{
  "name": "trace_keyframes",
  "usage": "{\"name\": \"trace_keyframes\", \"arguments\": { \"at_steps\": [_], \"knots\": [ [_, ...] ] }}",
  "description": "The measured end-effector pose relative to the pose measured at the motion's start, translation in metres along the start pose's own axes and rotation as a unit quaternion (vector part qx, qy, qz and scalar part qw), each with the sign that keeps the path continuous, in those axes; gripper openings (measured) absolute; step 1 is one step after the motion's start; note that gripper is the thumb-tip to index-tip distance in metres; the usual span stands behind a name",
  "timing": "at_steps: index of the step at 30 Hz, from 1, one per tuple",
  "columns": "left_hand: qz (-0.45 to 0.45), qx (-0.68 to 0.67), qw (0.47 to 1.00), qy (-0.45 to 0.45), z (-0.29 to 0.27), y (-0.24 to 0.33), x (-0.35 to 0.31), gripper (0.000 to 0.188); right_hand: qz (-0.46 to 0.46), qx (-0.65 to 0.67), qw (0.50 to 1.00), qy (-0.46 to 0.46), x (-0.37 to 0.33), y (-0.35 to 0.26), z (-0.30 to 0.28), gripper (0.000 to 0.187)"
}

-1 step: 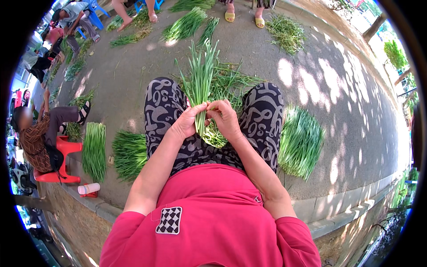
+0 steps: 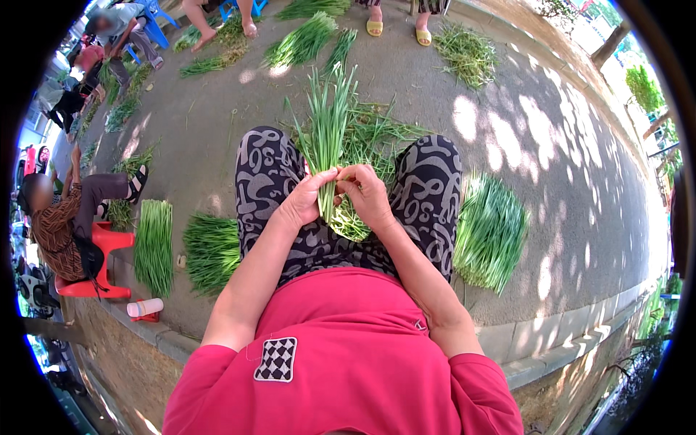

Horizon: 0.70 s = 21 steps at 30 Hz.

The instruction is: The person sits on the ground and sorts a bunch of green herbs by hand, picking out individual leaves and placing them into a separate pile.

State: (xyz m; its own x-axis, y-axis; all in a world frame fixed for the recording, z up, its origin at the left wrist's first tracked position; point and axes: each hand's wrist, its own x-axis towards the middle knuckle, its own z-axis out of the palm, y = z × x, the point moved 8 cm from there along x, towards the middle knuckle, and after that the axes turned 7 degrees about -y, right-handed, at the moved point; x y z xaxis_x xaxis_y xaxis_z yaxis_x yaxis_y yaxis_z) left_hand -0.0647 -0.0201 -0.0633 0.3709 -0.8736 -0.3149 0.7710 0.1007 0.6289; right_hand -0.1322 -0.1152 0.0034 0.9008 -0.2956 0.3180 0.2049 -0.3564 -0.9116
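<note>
Between my knees, my left hand [image 2: 306, 197] is wrapped round the lower stems of a bunch of green chives [image 2: 326, 130]. Their leaves point away from me, fanning out slightly. My right hand [image 2: 368, 197] is pinched closed right beside it at the stems, fingertips almost meeting the left thumb. Whatever lies in that pinch is too small to make out. Beyond the bunch, on the ground, lies a loose heap of chive scraps [image 2: 380, 134]. Pale green stem ends [image 2: 349, 223] show below my hands.
Neat chive piles lie right [image 2: 491, 232] and left [image 2: 212, 250] of my legs, with another pile [image 2: 154, 246] farther left. A person sits on a red stool [image 2: 109, 250] near a white cylinder [image 2: 145, 307]. Other people, chive heaps [image 2: 301, 40] and scraps [image 2: 467, 54] are ahead.
</note>
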Motion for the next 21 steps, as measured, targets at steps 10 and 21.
{"name": "trace_keyframes", "arguments": {
  "at_steps": [10, 21],
  "knots": [
    [0.062, -0.055, 0.995, 0.057, -0.02, 0.008, 0.008, 0.018, 0.073, 0.213, 0.969, -0.102, -0.006, 0.009, 0.021, 0.007],
    [0.094, -0.009, 0.992, 0.08, -0.023, 0.015, 0.005, 0.021, 0.246, 0.424, 0.864, 0.114, -0.017, 0.074, -0.019, 0.019]
  ]
}}
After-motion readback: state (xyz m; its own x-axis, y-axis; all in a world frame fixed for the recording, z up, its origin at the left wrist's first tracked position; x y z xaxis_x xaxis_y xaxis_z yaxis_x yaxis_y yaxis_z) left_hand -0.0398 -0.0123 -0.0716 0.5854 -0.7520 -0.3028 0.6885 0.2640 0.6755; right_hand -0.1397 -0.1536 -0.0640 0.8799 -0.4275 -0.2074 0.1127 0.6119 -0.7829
